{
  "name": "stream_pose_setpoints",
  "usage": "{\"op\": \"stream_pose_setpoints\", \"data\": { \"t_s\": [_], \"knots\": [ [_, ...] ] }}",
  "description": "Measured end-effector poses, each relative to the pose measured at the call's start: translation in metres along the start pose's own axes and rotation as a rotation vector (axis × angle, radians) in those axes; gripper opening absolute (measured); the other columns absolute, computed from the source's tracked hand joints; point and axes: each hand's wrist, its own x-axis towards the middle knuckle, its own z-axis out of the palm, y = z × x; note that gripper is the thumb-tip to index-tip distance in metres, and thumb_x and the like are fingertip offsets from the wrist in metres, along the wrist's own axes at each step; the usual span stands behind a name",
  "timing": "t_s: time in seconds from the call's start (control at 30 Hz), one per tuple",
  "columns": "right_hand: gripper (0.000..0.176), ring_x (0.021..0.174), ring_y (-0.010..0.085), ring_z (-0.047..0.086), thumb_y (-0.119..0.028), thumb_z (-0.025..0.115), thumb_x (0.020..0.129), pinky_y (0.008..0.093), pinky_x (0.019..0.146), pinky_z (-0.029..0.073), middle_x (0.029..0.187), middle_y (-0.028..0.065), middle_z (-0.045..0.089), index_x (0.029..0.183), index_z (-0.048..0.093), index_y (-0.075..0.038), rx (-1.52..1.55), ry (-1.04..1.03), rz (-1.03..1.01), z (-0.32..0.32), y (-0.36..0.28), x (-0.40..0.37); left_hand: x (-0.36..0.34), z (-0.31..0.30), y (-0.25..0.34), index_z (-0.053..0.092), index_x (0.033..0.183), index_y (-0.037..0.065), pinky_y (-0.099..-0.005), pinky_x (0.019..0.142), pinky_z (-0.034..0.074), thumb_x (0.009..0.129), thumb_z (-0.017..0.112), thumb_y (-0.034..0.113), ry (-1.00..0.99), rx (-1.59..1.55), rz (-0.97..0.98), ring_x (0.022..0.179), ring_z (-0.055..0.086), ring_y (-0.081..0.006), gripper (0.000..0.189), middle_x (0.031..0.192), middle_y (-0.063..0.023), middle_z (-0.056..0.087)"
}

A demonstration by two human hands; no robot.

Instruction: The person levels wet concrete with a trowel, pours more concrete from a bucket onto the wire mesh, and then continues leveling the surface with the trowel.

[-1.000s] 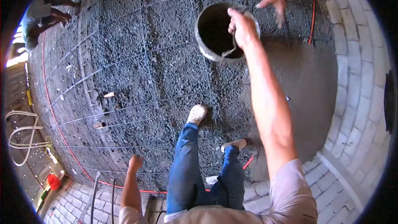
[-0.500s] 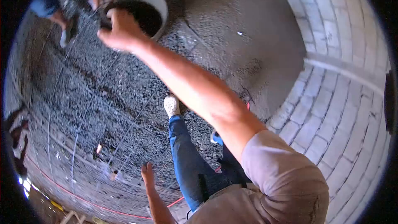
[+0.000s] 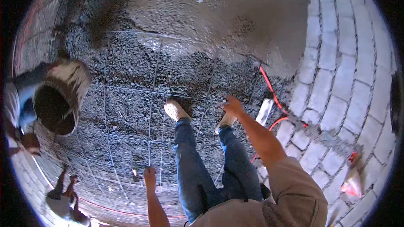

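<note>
My right hand (image 3: pixel 233 106) is over the wire mesh (image 3: pixel 158 93) in front of my right shoe, fingers slightly apart, with nothing visible in it. At the lower middle, my left hand (image 3: pixel 149 175) is closed, with something small and dark at its fingertips that I cannot make out. Under the mesh lies dark gravel (image 3: pixel 130 67). Smooth wet concrete (image 3: pixel 269 12) covers the floor beyond. At the left, a co-worker (image 3: pixel 25 88) holds a tilted bucket (image 3: pixel 82 84), its dark mouth turned towards me.
A block wall (image 3: pixel 336 71) curves along the right side. Near it are a red hose (image 3: pixel 271 88), a pale flat bar (image 3: pixel 264 112) and a red and white bag (image 3: pixel 352 183). Another person (image 3: pixel 63 199) is at the lower left. My shoes (image 3: pixel 176 110) stand on the mesh.
My right hand has left the container and the co-worker's hand and come back near my right foot. The view has turned; the co-worker and bucket now appear lower left. My left hand stays low.
</note>
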Motion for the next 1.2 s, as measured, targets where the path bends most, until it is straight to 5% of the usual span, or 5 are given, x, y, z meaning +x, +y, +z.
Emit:
{"op": "stream_pose_setpoints", "data": {
  "t_s": [0.37, 0.6, 0.63, 0.87, 1.2],
  "knots": [
    [0.041, 0.072, 0.0367, 0.061, -0.048, 0.057, 0.082, 0.0449, 0.064, 0.047, 0.074, 0.0178, 0.063, 0.077, 0.065, -0.008, 0.262, 0.047, 0.285, -0.022, 0.275, -0.102, 0.047, 0.089, 0.216, 0.059, 0.092, 0.003, -0.0283, 0.067, 0.044, 0.091, 0.056, 0.03, 0.02, 0.125, 0.107, 0.072, 0.054, -0.015, 0.027, 0.079, -0.0052, 0.059],
    [0.046, 0.088, 0.0399, 0.061, -0.033, 0.067, 0.078, 0.0472, 0.075, 0.048, 0.093, 0.0252, 0.062, 0.108, 0.055, 0.001, 0.553, 0.269, 0.478, 0.06, 0.396, -0.125, 0.009, 0.238, 0.321, 0.054, 0.113, 0.0, -0.0265, 0.068, 0.043, 0.089, 0.058, 0.028, -0.248, 0.185, 0.195, 0.079, 0.051, -0.0113, 0.037, 0.093, -0.0034, 0.057],
    [0.057, 0.098, 0.0375, 0.059, -0.03, 0.07, 0.076, 0.0447, 0.082, 0.047, 0.102, 0.0242, 0.061, 0.119, 0.048, 0.001, 0.73, 0.045, 0.587, 0.057, 0.414, -0.125, 0.003, 0.259, 0.331, 0.053, 0.113, -0.001, -0.0261, 0.068, 0.043, 0.089, 0.059, 0.028, -0.287, 0.223, 0.205, 0.079, 0.05, -0.0107, 0.037, 0.093, -0.0033, 0.057],
    [0.073, 0.109, 0.04, 0.053, -0.048, 0.065, 0.077, 0.0453, 0.092, 0.044, 0.118, 0.0256, 0.054, 0.127, 0.044, 0.001, 0.478, 0.291, 0.704, 0.152, 0.533, -0.087, -0.025, 0.379, 0.366, 0.054, 0.113, 0.002, -0.027, 0.073, 0.042, 0.09, 0.058, 0.023, -0.478, 0.391, 0.339, 0.081, 0.05, -0.012, 0.032, 0.092, -0.0054, 0.057],
    [0.052, 0.087, 0.0458, 0.059, -0.038, 0.061, 0.079, 0.0479, 0.076, 0.049, 0.091, 0.0295, 0.061, 0.109, 0.054, 0.005, 0.324, 0.129, 0.48, 0.18, 0.585, -0.024, -0.053, 0.439, 0.404, 0.051, 0.119, 0.001, -0.0346, 0.085, 0.046, 0.086, 0.063, 0.022, -0.626, 0.307, 0.27, 0.106, 0.055, -0.0269, 0.041, 0.117, -0.0163, 0.053]
  ]
}}
